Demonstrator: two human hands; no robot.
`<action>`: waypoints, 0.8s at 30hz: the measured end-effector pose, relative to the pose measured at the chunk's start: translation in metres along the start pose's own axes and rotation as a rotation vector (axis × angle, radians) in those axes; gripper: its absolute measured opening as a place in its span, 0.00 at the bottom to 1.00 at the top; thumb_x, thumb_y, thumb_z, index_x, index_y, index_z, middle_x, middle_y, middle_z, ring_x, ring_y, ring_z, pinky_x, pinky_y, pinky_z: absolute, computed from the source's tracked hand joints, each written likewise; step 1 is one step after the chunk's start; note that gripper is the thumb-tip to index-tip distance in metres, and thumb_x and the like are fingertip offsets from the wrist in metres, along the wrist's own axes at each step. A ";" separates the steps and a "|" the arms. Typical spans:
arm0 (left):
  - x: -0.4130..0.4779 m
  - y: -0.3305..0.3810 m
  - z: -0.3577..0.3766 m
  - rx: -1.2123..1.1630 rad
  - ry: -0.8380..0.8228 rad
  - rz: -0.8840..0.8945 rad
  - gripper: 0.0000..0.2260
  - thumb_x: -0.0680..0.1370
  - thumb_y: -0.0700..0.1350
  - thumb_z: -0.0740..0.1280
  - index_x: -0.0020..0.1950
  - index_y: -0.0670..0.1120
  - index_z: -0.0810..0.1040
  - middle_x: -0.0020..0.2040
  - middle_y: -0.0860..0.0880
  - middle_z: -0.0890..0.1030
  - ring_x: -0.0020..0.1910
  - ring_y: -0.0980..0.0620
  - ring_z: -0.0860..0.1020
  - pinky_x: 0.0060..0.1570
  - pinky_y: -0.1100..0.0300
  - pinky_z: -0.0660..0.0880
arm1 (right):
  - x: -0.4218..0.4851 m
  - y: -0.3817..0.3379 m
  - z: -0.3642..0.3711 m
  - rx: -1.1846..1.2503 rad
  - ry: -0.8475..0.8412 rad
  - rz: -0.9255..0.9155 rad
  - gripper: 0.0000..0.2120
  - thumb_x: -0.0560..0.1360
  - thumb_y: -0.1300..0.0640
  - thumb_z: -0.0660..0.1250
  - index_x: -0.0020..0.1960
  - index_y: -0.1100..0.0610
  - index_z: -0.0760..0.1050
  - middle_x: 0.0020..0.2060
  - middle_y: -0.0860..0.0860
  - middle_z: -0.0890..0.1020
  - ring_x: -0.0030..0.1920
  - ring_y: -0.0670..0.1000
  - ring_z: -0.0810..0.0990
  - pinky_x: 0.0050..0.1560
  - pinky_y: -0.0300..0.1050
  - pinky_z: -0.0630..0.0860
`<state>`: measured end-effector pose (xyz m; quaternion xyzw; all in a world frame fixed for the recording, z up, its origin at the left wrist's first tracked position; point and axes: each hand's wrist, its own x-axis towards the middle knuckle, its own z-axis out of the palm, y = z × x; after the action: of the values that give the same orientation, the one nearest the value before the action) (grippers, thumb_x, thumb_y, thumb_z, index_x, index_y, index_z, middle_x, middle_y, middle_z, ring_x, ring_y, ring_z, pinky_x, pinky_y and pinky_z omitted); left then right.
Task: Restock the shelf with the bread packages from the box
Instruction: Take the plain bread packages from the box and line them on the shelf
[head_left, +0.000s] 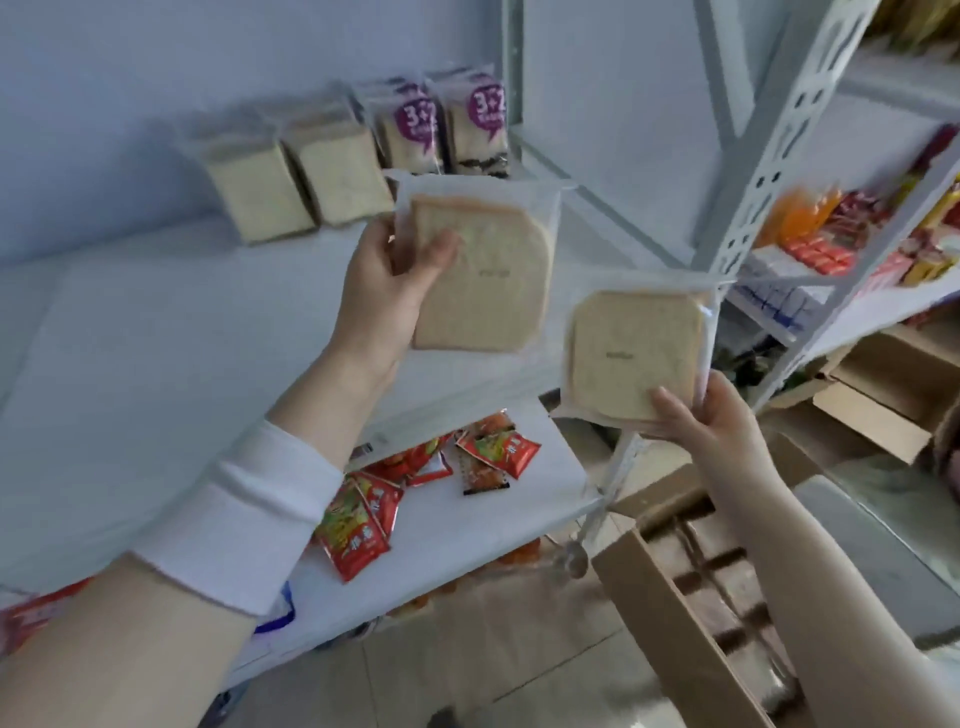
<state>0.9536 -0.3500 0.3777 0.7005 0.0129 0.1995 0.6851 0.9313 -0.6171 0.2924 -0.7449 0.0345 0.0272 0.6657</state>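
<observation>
Bread package (483, 275) gripped by left hand (384, 280), second package (634, 353) by right hand (711, 421), white shelf (156, 338) beneath, pale wall (104, 104)

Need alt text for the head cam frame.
A person's left hand and right hand each grip a clear-wrapped bread package, the left package raised over a white shelf, the right package lower. More bread packs stand at its back; red snack packets lie on the lower shelf, a cardboard box bottom right.

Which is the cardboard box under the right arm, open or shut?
Open: the cardboard box has its top uncovered, with rows of packages visible inside.
</observation>
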 end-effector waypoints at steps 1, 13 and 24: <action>0.008 0.002 -0.022 -0.007 0.047 0.016 0.11 0.69 0.51 0.70 0.48 0.51 0.73 0.46 0.53 0.81 0.45 0.58 0.80 0.48 0.61 0.77 | 0.010 -0.013 0.020 0.010 -0.019 -0.020 0.13 0.73 0.54 0.67 0.54 0.56 0.71 0.49 0.51 0.81 0.49 0.49 0.81 0.50 0.48 0.78; 0.124 -0.078 -0.180 0.052 0.508 -0.061 0.09 0.75 0.42 0.68 0.48 0.49 0.69 0.42 0.55 0.76 0.40 0.60 0.75 0.38 0.67 0.75 | 0.153 -0.058 0.232 -0.020 -0.154 -0.057 0.09 0.75 0.56 0.66 0.52 0.58 0.69 0.43 0.51 0.78 0.48 0.55 0.77 0.53 0.53 0.75; 0.221 -0.122 -0.190 0.267 0.621 0.021 0.08 0.75 0.41 0.68 0.48 0.48 0.69 0.41 0.50 0.74 0.39 0.55 0.72 0.38 0.70 0.70 | 0.283 -0.063 0.314 -0.390 -0.255 -0.291 0.14 0.71 0.53 0.71 0.43 0.60 0.68 0.45 0.56 0.71 0.45 0.54 0.69 0.44 0.45 0.65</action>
<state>1.1320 -0.0969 0.3139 0.6900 0.2397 0.4070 0.5484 1.2200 -0.3024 0.2946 -0.8467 -0.1627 0.0310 0.5056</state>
